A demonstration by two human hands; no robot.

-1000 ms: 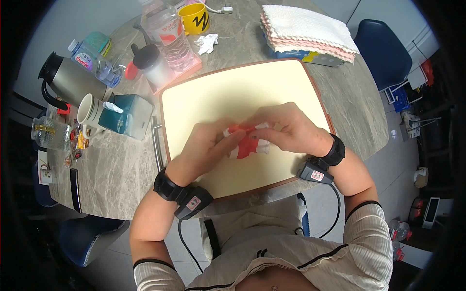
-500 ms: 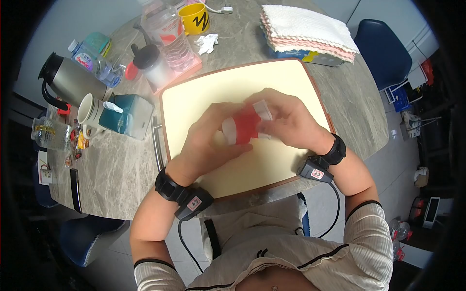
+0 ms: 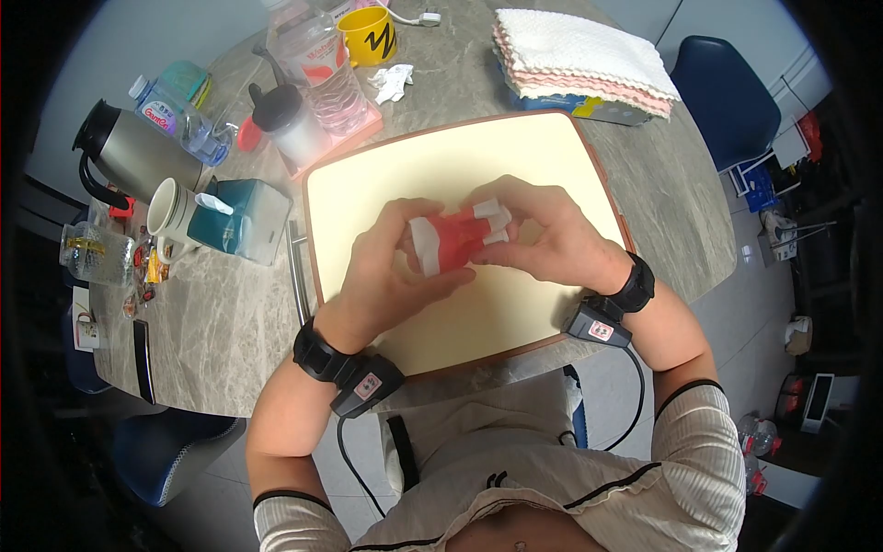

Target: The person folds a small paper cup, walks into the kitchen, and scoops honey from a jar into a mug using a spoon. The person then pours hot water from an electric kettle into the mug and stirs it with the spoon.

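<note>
A small red and white item (image 3: pixel 454 241), which looks like fabric or soft material, is held between both hands above a cream board (image 3: pixel 368 198) with a brown rim. On its left side, my left hand (image 3: pixel 386 262) has its fingers and thumb wrapped round the wide white end. My right hand (image 3: pixel 547 230) pinches the other end, where short white-tipped parts stick out. The fingertips behind the item are partly hidden.
Left of the board stand a tissue box (image 3: pixel 241 221), white cups (image 3: pixel 168 213), a steel jug (image 3: pixel 143 147) and bottles (image 3: pixel 326 78). Behind are a yellow mug (image 3: pixel 370 37) and crumpled tissue (image 3: pixel 393 83). Folded cloths (image 3: pixel 584 60) lie on a box at the back right.
The red and white item has turned sideways, with its wide white end now at the left. Both hands have shifted slightly and hold it from its two ends.
</note>
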